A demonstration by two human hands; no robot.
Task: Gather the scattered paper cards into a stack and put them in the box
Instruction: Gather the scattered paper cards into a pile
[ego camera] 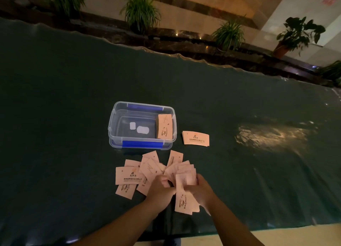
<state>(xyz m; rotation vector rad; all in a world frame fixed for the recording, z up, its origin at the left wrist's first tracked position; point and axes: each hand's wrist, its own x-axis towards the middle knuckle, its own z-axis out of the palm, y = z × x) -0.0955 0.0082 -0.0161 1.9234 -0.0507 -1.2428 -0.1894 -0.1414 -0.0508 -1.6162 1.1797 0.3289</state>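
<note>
A wide table draped in dark green cloth (73, 98) carries a clear plastic box with blue clasps (142, 144), a neat pink card stack (196, 138) beyond the fingers, and scattered pink paper cards (127, 175) spread under the fingertips.

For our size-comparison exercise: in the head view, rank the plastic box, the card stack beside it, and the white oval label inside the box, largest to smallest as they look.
1. Plastic box
2. Card stack
3. Oval label

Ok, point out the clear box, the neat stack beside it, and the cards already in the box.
clear box (142, 144), head view, blue front latch.
neat stack (196, 138), head view, top card's middle.
cards in the box (164, 126), head view, facing card's middle.
</note>
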